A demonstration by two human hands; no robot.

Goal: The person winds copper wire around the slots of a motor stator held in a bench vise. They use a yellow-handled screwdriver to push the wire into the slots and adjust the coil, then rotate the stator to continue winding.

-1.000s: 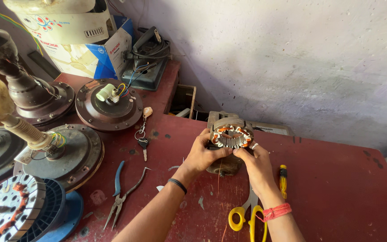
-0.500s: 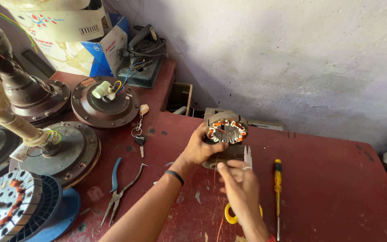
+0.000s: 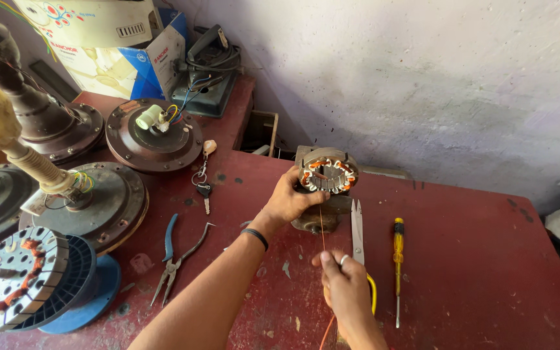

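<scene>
The right hand [image 3: 343, 285] was nearest to the camera, low over the red table [image 3: 474, 285]. Its fingers were pinched together on a thin copper wire [image 3: 322, 233], and a ring sat on one finger. The wire ran straight up from these fingers to the motor winding [image 3: 328, 172], and a piece of orange wire hung down below the hand. Just right of the fingers lay a pair of scissors [image 3: 358, 227] with yellow handles, partly hidden under the hand, and a little further right lay a yellow screwdriver [image 3: 397, 259], with its tip toward the camera.

Beyond the right hand, the left hand [image 3: 290, 201] was grasping the motor winding on its left side, the fingers wrapped around the edge. The winding was a round ring with orange coils, and it sat tilted on a metal stand, touching the left fingers. A dark band was on the left wrist.

Left of the left arm lay blue-handled pliers [image 3: 173, 256], and further away a bunch of keys [image 3: 203, 178]. Several fan motor housings [image 3: 153, 136] stood well apart at the left side. A cardboard box [image 3: 118, 45] stood behind them, near the wall.
</scene>
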